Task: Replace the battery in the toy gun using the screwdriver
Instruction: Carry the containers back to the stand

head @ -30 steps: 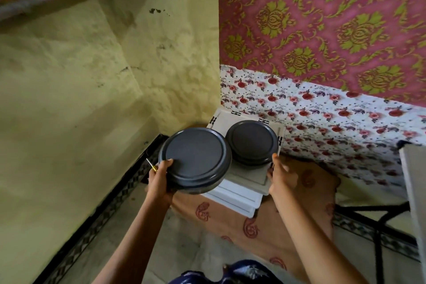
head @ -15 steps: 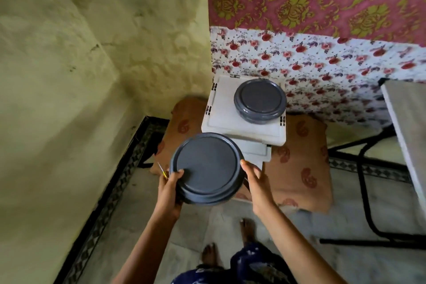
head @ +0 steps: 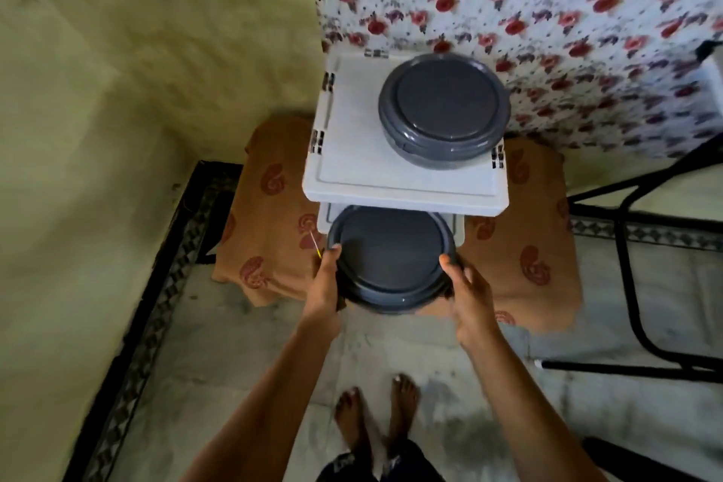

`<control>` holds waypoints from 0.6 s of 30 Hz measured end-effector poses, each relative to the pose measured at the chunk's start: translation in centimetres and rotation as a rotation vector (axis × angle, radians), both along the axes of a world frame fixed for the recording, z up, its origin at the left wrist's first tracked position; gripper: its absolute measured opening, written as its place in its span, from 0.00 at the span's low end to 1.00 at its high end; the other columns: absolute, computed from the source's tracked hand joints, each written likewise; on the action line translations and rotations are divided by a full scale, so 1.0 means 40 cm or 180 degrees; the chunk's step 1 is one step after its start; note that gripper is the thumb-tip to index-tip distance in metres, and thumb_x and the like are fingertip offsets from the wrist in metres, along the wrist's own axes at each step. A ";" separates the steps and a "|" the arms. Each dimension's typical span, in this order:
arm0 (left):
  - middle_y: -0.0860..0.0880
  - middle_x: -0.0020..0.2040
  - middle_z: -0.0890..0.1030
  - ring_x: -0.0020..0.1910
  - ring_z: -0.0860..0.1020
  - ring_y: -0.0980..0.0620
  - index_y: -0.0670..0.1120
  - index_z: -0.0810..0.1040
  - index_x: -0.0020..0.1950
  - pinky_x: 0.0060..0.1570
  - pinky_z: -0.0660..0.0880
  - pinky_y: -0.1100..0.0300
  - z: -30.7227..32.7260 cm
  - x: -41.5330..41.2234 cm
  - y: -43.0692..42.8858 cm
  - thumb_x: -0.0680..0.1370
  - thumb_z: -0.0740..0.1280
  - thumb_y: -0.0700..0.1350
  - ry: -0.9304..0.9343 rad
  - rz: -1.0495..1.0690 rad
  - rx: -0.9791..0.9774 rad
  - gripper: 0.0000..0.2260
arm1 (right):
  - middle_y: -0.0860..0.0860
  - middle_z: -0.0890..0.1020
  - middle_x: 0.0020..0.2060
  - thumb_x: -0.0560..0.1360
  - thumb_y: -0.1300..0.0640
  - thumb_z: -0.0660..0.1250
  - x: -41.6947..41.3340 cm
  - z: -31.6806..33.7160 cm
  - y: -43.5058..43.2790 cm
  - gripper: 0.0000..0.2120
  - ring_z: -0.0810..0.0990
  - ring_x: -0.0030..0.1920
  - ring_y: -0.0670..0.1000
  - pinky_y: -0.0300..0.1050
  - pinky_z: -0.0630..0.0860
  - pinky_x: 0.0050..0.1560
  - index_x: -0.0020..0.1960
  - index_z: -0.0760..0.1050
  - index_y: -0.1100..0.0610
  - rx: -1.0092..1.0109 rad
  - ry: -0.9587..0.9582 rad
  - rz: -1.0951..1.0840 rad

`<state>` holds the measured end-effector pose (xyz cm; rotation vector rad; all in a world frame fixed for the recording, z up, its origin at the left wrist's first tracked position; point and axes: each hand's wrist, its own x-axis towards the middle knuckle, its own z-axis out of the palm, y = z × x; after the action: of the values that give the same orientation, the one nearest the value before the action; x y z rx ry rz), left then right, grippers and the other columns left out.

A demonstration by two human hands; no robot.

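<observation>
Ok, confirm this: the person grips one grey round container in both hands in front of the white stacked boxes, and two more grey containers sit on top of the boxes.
Not quite. The head view shows only one other grey container on top of the white boxes, not two. The rest stands: the left hand and right hand grip the held grey container in front of the boxes.

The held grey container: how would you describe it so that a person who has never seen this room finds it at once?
Find the white plastic unit against the flowered wall. Two round grey lidded containers are there: the other container sits on the unit's top. The held container is lower, just in front of the unit, gripped between the left hand and right hand.
</observation>
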<state>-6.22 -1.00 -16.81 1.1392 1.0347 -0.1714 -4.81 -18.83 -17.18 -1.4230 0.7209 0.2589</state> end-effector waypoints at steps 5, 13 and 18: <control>0.48 0.53 0.80 0.47 0.78 0.49 0.47 0.74 0.62 0.43 0.77 0.56 -0.048 0.121 0.000 0.80 0.58 0.52 -0.0377 -0.0044 -0.0106 0.15 | 0.44 0.81 0.49 0.72 0.52 0.70 0.115 -0.063 -0.006 0.08 0.79 0.45 0.40 0.36 0.76 0.45 0.51 0.78 0.49 0.0264 -0.0301 0.0008; 0.47 0.29 0.66 0.24 0.64 0.52 0.44 0.68 0.38 0.22 0.62 0.61 -0.065 0.265 0.011 0.83 0.53 0.43 -0.0703 0.0046 0.0146 0.14 | 0.56 0.79 0.58 0.74 0.62 0.67 0.256 -0.107 0.019 0.14 0.76 0.59 0.54 0.51 0.70 0.65 0.59 0.75 0.59 -0.0011 -0.0258 -0.0245; 0.47 0.37 0.73 0.34 0.70 0.50 0.47 0.72 0.43 0.35 0.70 0.58 -0.091 0.279 0.023 0.81 0.57 0.43 -0.0507 0.0230 0.0031 0.09 | 0.53 0.79 0.57 0.72 0.61 0.68 0.277 -0.094 0.043 0.17 0.76 0.56 0.53 0.50 0.74 0.59 0.60 0.73 0.58 -0.0054 -0.0205 -0.0462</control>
<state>4.94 -0.09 -20.46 1.1041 0.9342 -0.0179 6.25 -17.11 -20.95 -1.3815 0.7710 0.0939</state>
